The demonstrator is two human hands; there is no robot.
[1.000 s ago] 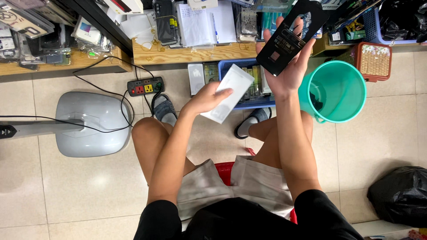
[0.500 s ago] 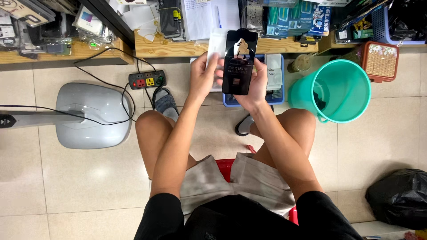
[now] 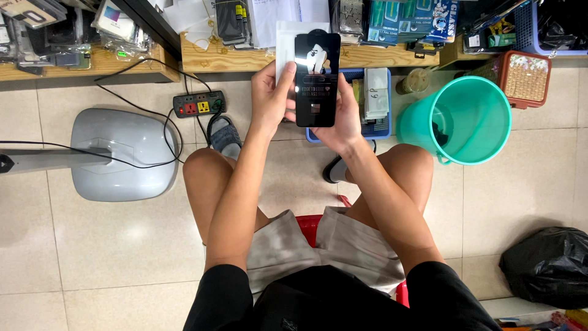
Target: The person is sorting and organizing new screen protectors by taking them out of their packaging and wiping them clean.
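Black phone case [image 3: 317, 79], teal bucket [image 3: 468, 122], grey fan base [image 3: 122, 153], blue tray [image 3: 380, 130].

teal bucket [image 3: 474, 116] right, power strip [image 3: 199, 104] left, bare tiles between

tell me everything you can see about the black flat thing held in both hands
The flat black rectangular panel, glossy like a phone or its packaging, has rounded corners and pale print and a small picture on its face. It is held upright, long side vertical, above the knees. The right hand cradles its lower right edge, and the left hand grips its left side. A white card sits right behind it.
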